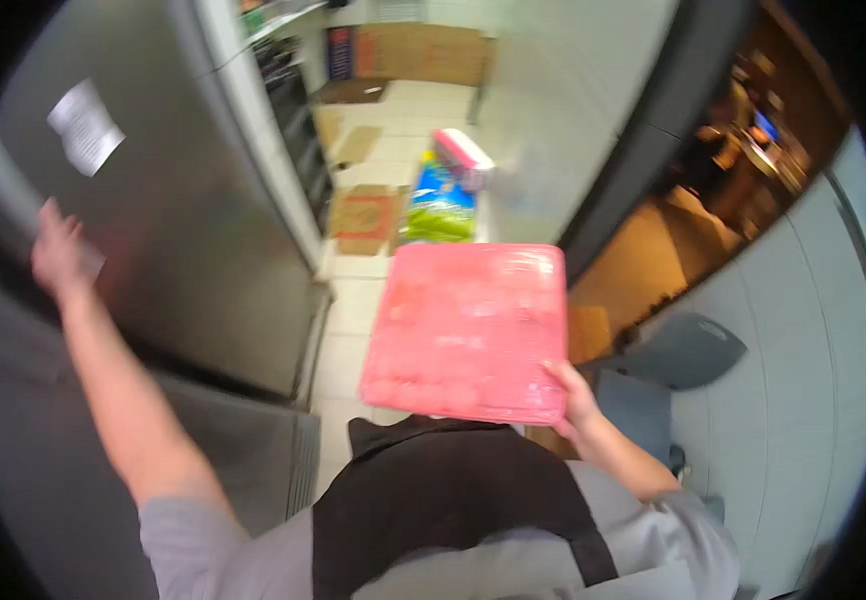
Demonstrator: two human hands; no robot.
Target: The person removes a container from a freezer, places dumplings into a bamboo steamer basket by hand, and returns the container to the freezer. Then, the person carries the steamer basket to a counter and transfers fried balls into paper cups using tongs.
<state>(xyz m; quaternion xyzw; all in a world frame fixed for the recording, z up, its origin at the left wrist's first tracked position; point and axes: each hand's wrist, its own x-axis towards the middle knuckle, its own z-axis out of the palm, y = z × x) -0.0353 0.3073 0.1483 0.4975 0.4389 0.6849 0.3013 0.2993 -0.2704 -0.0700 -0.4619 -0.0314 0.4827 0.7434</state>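
My right hand [575,402] grips the lower right edge of a flat, square pink tray [465,335]. The tray is covered in shiny clear plastic, and rounded shapes show faintly through it; I cannot make out what they are. It is held in front of my dark apron. Far to the left, my left arm is stretched out to a stainless steel refrigerator door [183,210]. My left hand [61,255] is closed at the handle strip on that door, slightly blurred. A white paper label [86,128] is stuck on the door above it.
A blue and green bag [441,205] and a pink and white package [463,158] stand ahead by the wall. Flattened cardboard [361,218] lies on the tiled floor. A large cardboard box [418,52] is at the back. A grey chair [688,350] stands right, near a doorway.
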